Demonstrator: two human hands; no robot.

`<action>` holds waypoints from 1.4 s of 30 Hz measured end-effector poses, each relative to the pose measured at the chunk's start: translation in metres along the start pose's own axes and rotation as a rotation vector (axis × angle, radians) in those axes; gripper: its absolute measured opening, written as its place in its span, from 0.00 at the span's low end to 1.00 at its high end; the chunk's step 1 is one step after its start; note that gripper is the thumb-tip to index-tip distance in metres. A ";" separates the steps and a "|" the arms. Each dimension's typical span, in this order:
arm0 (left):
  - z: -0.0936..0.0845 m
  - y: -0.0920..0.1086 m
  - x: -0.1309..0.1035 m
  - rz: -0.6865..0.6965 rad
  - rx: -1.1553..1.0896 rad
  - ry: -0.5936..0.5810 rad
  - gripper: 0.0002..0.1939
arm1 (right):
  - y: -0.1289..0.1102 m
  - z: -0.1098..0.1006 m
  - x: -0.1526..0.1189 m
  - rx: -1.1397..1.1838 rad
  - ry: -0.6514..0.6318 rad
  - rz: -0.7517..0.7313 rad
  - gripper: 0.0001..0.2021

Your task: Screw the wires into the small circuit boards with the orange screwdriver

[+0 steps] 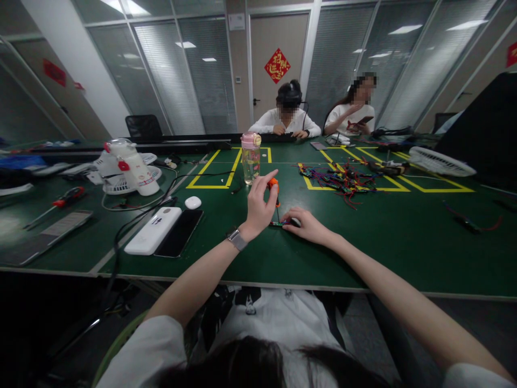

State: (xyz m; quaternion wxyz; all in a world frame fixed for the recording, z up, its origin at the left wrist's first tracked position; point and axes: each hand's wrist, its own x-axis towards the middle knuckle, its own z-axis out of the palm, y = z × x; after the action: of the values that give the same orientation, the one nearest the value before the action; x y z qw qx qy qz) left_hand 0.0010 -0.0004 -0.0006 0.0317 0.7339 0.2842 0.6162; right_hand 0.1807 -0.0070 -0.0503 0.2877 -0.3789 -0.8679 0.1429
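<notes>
My left hand [260, 205] is closed round the orange and black handle of a screwdriver [273, 186], which stands upright with its shaft pointing down. The shaft's tip meets a small green circuit board [277, 223] lying on the green table. From the right, my right hand [305, 225] rests low on the table, its fingers pinching the board's right end, where thin coloured wires show. A small black object lies partly under those fingers; its shape is not clear.
A pink-lidded bottle [251, 159] stands just beyond my left hand. Tangled wired boards [343, 178] lie back right. On the left are a white power bank [154, 230], a black phone [179, 233], another screwdriver [68, 198] and white fans. Two people sit across the table.
</notes>
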 end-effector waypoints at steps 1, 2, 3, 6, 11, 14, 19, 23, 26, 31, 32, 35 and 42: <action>0.000 -0.001 0.000 0.006 0.015 0.007 0.15 | 0.000 0.000 0.000 0.000 0.001 0.001 0.04; 0.001 -0.001 0.000 0.012 0.029 0.012 0.14 | -0.001 0.000 0.000 -0.001 0.001 0.002 0.04; 0.001 -0.001 0.000 0.017 0.040 0.016 0.14 | -0.001 0.000 0.000 -0.003 -0.001 0.004 0.04; 0.000 -0.001 0.000 0.019 0.043 0.017 0.15 | -0.001 0.000 0.000 -0.008 -0.007 0.004 0.04; -0.001 0.001 0.000 0.005 -0.034 -0.044 0.19 | -0.001 0.000 0.001 -0.004 -0.005 -0.003 0.03; -0.001 0.000 -0.001 -0.007 -0.049 -0.051 0.18 | -0.001 0.000 0.000 -0.001 -0.005 -0.001 0.04; 0.000 0.000 0.000 -0.004 -0.009 -0.005 0.14 | -0.001 -0.001 0.000 -0.001 -0.009 0.007 0.04; -0.001 0.001 0.001 -0.036 -0.012 -0.003 0.12 | -0.002 -0.001 0.001 0.005 -0.005 0.010 0.04; -0.002 0.001 0.001 -0.065 -0.033 -0.032 0.17 | -0.001 0.000 0.001 0.006 0.000 0.008 0.04; -0.001 -0.001 0.002 -0.046 -0.064 -0.029 0.17 | 0.000 0.000 0.001 0.004 -0.003 0.008 0.04; -0.001 -0.001 0.002 -0.046 -0.054 -0.018 0.16 | 0.000 0.000 0.001 0.002 -0.004 0.009 0.04; 0.000 -0.001 0.002 -0.043 -0.009 0.004 0.13 | 0.000 0.000 0.001 -0.003 -0.005 0.005 0.04; -0.001 -0.002 0.001 -0.047 -0.035 -0.041 0.17 | 0.000 0.000 0.000 0.000 0.002 -0.004 0.04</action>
State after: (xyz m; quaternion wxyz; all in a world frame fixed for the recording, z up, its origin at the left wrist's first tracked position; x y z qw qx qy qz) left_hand -0.0004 0.0013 -0.0008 0.0648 0.7387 0.2900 0.6050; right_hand 0.1806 -0.0069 -0.0504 0.2888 -0.3772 -0.8684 0.1421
